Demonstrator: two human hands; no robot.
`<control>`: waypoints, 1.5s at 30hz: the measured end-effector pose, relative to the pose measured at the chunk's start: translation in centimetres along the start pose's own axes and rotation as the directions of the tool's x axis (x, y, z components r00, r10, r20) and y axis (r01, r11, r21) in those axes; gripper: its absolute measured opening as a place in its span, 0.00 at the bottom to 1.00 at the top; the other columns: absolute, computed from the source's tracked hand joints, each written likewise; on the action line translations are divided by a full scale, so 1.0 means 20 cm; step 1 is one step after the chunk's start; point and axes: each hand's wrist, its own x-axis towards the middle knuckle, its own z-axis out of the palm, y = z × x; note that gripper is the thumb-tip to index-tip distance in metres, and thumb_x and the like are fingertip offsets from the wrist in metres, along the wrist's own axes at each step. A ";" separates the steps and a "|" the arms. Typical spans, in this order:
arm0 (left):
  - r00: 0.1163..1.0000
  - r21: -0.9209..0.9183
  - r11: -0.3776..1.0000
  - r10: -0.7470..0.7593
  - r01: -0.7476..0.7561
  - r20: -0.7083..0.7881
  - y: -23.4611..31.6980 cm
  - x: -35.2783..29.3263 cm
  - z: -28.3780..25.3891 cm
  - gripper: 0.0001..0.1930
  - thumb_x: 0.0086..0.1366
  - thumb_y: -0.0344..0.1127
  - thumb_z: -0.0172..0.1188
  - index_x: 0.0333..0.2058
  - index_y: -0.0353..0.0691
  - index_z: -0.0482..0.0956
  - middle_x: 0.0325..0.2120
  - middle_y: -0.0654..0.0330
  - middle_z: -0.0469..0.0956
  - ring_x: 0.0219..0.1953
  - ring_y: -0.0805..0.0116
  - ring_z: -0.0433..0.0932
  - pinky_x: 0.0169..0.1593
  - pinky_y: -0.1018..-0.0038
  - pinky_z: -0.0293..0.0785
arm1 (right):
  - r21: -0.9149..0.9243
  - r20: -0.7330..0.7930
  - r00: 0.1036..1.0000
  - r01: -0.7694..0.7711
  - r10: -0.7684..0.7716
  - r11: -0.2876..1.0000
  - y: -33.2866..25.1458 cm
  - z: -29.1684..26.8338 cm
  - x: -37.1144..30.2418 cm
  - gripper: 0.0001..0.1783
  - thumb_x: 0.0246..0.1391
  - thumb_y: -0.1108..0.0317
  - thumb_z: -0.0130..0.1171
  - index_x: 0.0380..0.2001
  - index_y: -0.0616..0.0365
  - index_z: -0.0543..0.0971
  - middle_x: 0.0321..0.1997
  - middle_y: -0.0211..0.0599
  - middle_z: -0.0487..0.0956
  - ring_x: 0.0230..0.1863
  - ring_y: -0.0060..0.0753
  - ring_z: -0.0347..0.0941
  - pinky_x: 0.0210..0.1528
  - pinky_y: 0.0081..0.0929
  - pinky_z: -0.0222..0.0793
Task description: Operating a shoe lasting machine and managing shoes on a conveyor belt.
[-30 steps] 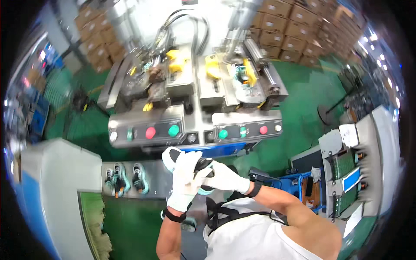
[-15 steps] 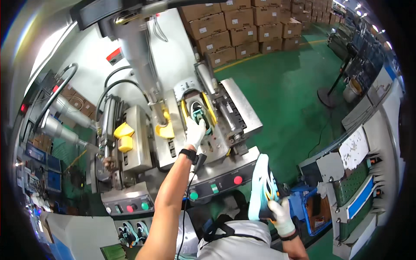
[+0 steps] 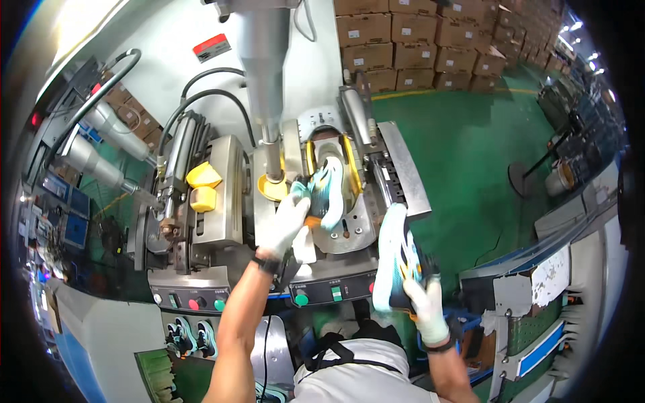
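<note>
My left hand (image 3: 287,221) wears a white glove and grips a teal and black sneaker (image 3: 329,191) by its collar. That shoe is tipped on its side, its pale sole facing right, over the front of the press bed (image 3: 346,240) between two yellow pads (image 3: 352,161). To the right, my right hand (image 3: 428,310), also gloved, is closed around the heel end of a second sneaker (image 3: 393,262). Its toe points up toward the machine and its light blue sole faces left.
A steel press cylinder (image 3: 263,74) comes down beside the left hand onto a yellow pad (image 3: 272,188). Below runs a control panel (image 3: 316,290) with coloured buttons. Several sneakers (image 3: 191,336) lie at lower left. Stacked cartons (image 3: 416,37) stand beyond the green floor.
My left hand has raised the sneaker from between the yellow pads and turned it on its side. My right hand has brought its sneaker up closer to the press. The view has shifted.
</note>
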 end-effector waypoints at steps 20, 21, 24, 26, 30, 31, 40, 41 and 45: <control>0.309 -0.249 0.751 -0.516 0.611 -0.799 -1.61 -2.35 -0.12 0.32 0.69 0.34 0.47 0.67 0.25 0.51 0.60 0.29 0.62 0.62 0.36 0.64 0.63 0.57 0.63 | -0.682 0.558 0.826 0.514 -0.084 0.521 0.78 0.63 2.13 0.17 0.56 0.59 0.64 0.41 0.62 0.82 0.39 0.31 0.82 0.35 0.28 0.77 0.37 0.29 0.71; 0.185 -0.243 0.722 -0.458 0.648 -0.869 -1.80 -2.39 -0.05 0.32 0.68 0.33 0.49 0.66 0.24 0.50 0.62 0.28 0.59 0.61 0.36 0.66 0.62 0.54 0.64 | -0.762 0.483 0.874 0.398 0.041 0.511 0.76 0.68 2.14 0.19 0.56 0.57 0.65 0.43 0.60 0.81 0.39 0.30 0.81 0.35 0.26 0.75 0.36 0.28 0.70; 0.066 -0.100 0.562 -0.267 0.821 -0.962 -1.93 -2.71 0.09 0.34 0.64 0.30 0.54 0.64 0.20 0.51 0.57 0.29 0.64 0.59 0.36 0.67 0.62 0.54 0.64 | -0.907 0.366 0.861 0.246 0.352 0.341 0.74 1.07 1.23 0.19 0.62 0.59 0.58 0.45 0.66 0.76 0.42 0.41 0.79 0.42 0.34 0.73 0.49 0.33 0.71; 0.061 -0.255 0.656 -0.418 0.710 -0.906 -1.92 -2.66 0.07 0.34 0.64 0.30 0.55 0.64 0.24 0.53 0.55 0.33 0.66 0.57 0.36 0.67 0.61 0.55 0.64 | -0.639 0.633 0.739 0.667 -0.230 0.383 0.75 1.07 0.72 0.31 0.66 0.64 0.53 0.65 0.73 0.60 0.66 0.57 0.67 0.62 0.48 0.67 0.66 0.36 0.59; 0.275 -0.228 0.873 -0.368 0.431 -0.888 -1.76 -2.70 -0.12 0.35 0.64 0.33 0.61 0.65 0.25 0.56 0.60 0.34 0.64 0.63 0.43 0.65 0.66 0.60 0.61 | -0.452 0.884 0.467 0.867 -0.025 0.211 1.04 0.91 -0.10 0.47 0.58 0.64 0.62 0.70 0.72 0.48 0.76 0.66 0.44 0.77 0.58 0.39 0.78 0.42 0.36; 0.277 -0.267 0.937 -0.324 0.226 -0.904 -1.76 -2.70 -0.22 0.32 0.65 0.31 0.60 0.64 0.26 0.59 0.59 0.37 0.66 0.61 0.47 0.70 0.65 0.62 0.64 | -0.343 0.930 0.355 0.931 0.092 -0.126 1.22 0.78 -0.11 0.56 0.48 0.59 0.69 0.70 0.74 0.47 0.76 0.65 0.46 0.77 0.61 0.38 0.77 0.45 0.37; 0.081 -0.004 0.613 -0.111 0.790 -0.991 -2.76 -3.60 -1.70 0.24 0.61 0.25 0.53 0.58 0.37 0.68 0.61 0.49 0.65 0.64 0.39 0.59 0.66 0.53 0.61 | -0.435 0.872 0.426 0.900 0.240 -0.017 1.31 0.79 -0.45 0.48 0.51 0.68 0.65 0.70 0.66 0.50 0.74 0.67 0.48 0.75 0.66 0.42 0.75 0.53 0.41; 0.045 -0.015 0.565 -0.092 0.825 -0.995 -2.85 -3.64 -1.88 0.25 0.59 0.23 0.52 0.58 0.38 0.68 0.60 0.50 0.66 0.63 0.36 0.59 0.66 0.51 0.60 | -0.526 0.797 0.522 0.847 0.305 -0.075 1.29 0.74 -0.50 0.48 0.51 0.66 0.65 0.69 0.69 0.52 0.74 0.68 0.47 0.75 0.67 0.42 0.75 0.52 0.42; 0.155 0.239 0.485 0.207 0.841 -0.966 -2.96 -3.67 -2.71 0.29 0.57 0.24 0.54 0.60 0.36 0.67 0.59 0.47 0.66 0.62 0.37 0.61 0.65 0.49 0.60 | -0.534 0.652 0.639 0.769 0.409 -0.352 1.26 0.21 -0.56 0.41 0.53 0.68 0.64 0.65 0.74 0.58 0.69 0.68 0.58 0.71 0.63 0.53 0.72 0.45 0.52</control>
